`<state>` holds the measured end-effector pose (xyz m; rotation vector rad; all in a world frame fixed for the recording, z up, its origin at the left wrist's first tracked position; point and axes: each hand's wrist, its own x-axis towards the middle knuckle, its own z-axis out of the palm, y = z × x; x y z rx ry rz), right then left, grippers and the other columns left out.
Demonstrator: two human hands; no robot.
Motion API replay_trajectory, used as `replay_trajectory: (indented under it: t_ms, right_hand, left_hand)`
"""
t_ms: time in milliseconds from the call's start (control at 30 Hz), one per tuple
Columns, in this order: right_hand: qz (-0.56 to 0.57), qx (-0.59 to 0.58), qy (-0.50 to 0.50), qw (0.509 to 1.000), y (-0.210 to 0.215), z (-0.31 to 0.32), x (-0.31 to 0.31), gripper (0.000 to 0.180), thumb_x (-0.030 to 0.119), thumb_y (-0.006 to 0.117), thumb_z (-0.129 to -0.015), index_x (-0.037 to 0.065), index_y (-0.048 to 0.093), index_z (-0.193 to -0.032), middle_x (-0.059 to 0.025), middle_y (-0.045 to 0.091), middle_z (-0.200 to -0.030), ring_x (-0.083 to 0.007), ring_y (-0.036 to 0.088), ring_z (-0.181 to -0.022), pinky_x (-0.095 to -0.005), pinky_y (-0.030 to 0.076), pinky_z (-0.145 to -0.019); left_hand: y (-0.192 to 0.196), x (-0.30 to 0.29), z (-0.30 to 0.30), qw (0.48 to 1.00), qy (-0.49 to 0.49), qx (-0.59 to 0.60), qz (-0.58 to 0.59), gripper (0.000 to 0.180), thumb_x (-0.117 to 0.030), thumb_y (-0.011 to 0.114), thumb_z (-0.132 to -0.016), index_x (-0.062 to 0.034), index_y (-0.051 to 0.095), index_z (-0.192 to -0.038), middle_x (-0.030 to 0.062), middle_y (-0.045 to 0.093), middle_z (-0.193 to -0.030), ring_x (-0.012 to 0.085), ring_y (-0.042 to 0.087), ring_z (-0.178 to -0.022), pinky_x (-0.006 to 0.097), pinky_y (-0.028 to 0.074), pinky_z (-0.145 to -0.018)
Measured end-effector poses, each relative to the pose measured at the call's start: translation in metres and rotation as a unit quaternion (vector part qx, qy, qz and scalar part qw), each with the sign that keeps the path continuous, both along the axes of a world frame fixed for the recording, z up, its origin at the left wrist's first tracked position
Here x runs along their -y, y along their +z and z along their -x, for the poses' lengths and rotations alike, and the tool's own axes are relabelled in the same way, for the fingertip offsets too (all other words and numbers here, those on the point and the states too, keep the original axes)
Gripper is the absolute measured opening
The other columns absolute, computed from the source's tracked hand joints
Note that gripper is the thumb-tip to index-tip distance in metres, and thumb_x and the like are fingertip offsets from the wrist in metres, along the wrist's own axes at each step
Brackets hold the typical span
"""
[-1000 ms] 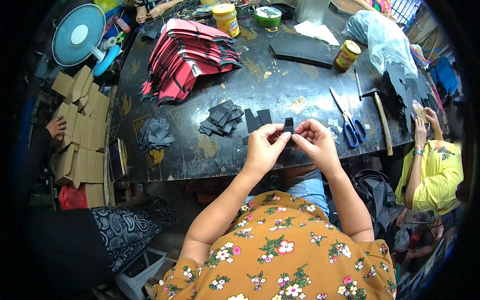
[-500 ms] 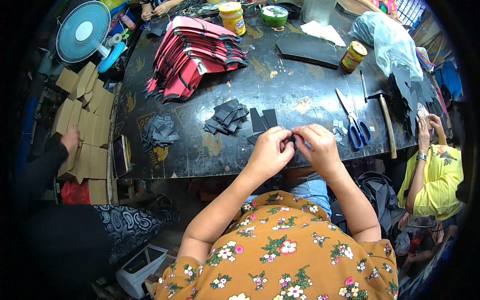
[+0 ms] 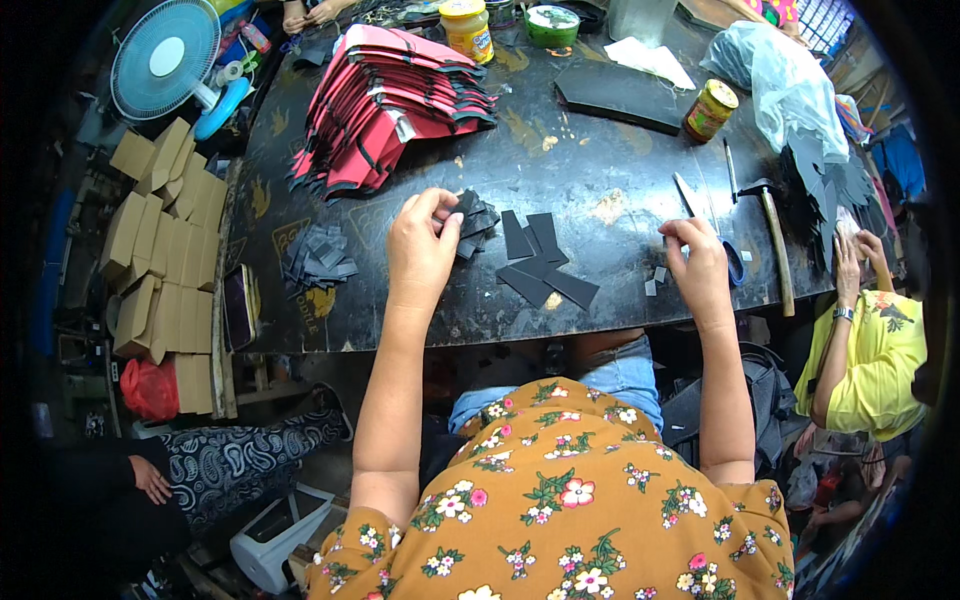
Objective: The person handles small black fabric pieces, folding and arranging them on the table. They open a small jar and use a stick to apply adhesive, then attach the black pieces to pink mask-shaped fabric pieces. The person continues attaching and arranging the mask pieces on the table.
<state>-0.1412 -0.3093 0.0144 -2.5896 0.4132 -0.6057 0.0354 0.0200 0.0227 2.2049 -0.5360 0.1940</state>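
My left hand [image 3: 424, 248] is at the edge of a pile of small folded black pieces [image 3: 477, 226], thumb and curled fingers slightly apart with nothing visible between them. My right hand [image 3: 697, 268] hovers beside the blue-handled scissors [image 3: 735, 262], partly covering them. Its thumb and forefinger come together, and whatever they may hold is hidden. Small grey squares [image 3: 651, 288] lie near its thumb side. Between my hands several flat black strips [image 3: 545, 278] overlap on the dark table [image 3: 400, 325]. Farther left sits another pile of dark grey pieces [image 3: 320, 258].
A tall stack of pink-and-black pieces [image 3: 400, 90] stands at the back left. A hammer [image 3: 777, 245], a jar [image 3: 710, 110] and a black slab [image 3: 620, 97] lie right. A person in yellow [image 3: 875, 365] works at the right; cardboard boxes [image 3: 190, 250] line the left.
My hands have moved apart from the middle, the left to the black pile and the right toward the scissors. Strips they covered now show. The person at the left has drawn a hand back from the boxes.
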Motion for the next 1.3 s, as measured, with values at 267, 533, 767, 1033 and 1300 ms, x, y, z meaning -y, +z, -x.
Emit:
replay_trajectory:
  t_ms: [267,533,767,1033,1300]
  right_hand:
    - [-0.07,-0.071,0.192,0.976,-0.002,-0.004,-0.075,0.023,0.015,0.087,-0.087,0.005,0.076,-0.105,-0.0136,0.068,-0.099,-0.0367,0.07,-0.097,-0.0464,0.058,-0.086]
    - [0.002,-0.043,0.207,0.977,-0.003,-0.004,-0.087,0.019,0.012,0.083,-0.089,0.005,0.076,-0.105,-0.0127,0.068,-0.096,-0.0366,0.069,-0.096,-0.0465,0.057,-0.085]
    - [-0.313,-0.004,0.107,0.944,-0.005,-0.003,-0.08,0.008,0.005,0.075,-0.1,0.0,0.077,-0.106,-0.0028,0.072,-0.088,-0.0148,0.07,-0.077,-0.0313,0.056,-0.071]
    - [-0.245,0.043,0.141,0.958,0.006,0.002,-0.085,0.015,0.0,0.076,-0.098,0.0,0.075,-0.113,-0.0082,0.074,-0.102,-0.0163,0.073,-0.092,-0.031,0.061,-0.079]
    - [0.027,0.056,0.232,0.971,0.01,-0.002,-0.086,0.029,0.004,0.079,-0.087,0.002,0.075,-0.116,-0.0134,0.076,-0.098,-0.0343,0.075,-0.092,-0.0448,0.061,-0.083]
  left_hand:
    - [-0.02,-0.004,-0.002,0.997,0.037,0.045,-0.053,0.024,-0.012,0.083,-0.088,-0.0061,0.08,-0.111,0.0118,0.068,-0.101,0.0336,0.066,-0.103,0.046,0.053,-0.095]
    - [-0.006,0.011,0.03,0.989,-0.015,0.133,0.064,0.021,-0.004,0.08,-0.092,-0.0039,0.08,-0.113,0.0102,0.072,-0.107,0.0251,0.071,-0.099,0.037,0.057,-0.088]
    - [-0.027,0.052,0.084,0.941,-0.134,-0.229,0.212,0.025,-0.007,0.079,-0.1,-0.003,0.079,-0.125,0.0043,0.074,-0.111,0.0104,0.07,-0.095,0.025,0.058,-0.083]
    - [-0.047,0.071,0.091,0.891,-0.144,-0.336,0.27,0.016,-0.006,0.079,-0.098,0.0033,0.08,-0.11,0.0,0.074,-0.093,0.0056,0.065,-0.079,0.025,0.054,-0.069]
    - [-0.024,0.069,0.096,0.958,-0.19,-0.196,0.09,0.015,-0.005,0.071,-0.092,0.0049,0.075,-0.102,0.0096,0.064,-0.083,0.0162,0.06,-0.069,0.032,0.049,-0.063]
